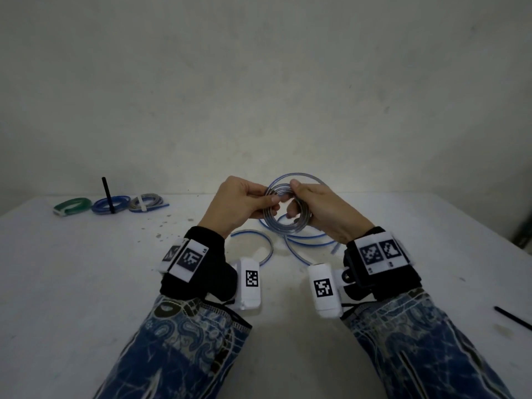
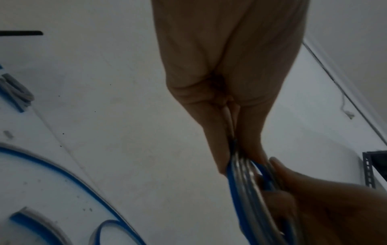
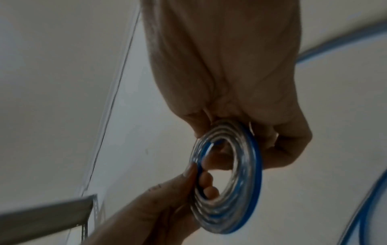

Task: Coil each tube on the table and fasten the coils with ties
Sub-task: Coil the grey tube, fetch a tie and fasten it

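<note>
A clear tube with a blue stripe is wound into a small coil that I hold upright above the white table. My left hand pinches the coil's left side between thumb and fingers. On the coil's right side my right hand grips with the thumb on top and the fingers through the ring. One wider loop arcs over the right hand. The uncoiled rest of the tube trails on the table below. In the right wrist view the coil shows several turns, held by both hands.
Three tied coils lie at the back left: green, blue with a black tie sticking up, and grey with a white tie. A loose black tie lies at the right edge. The wall stands close behind the table.
</note>
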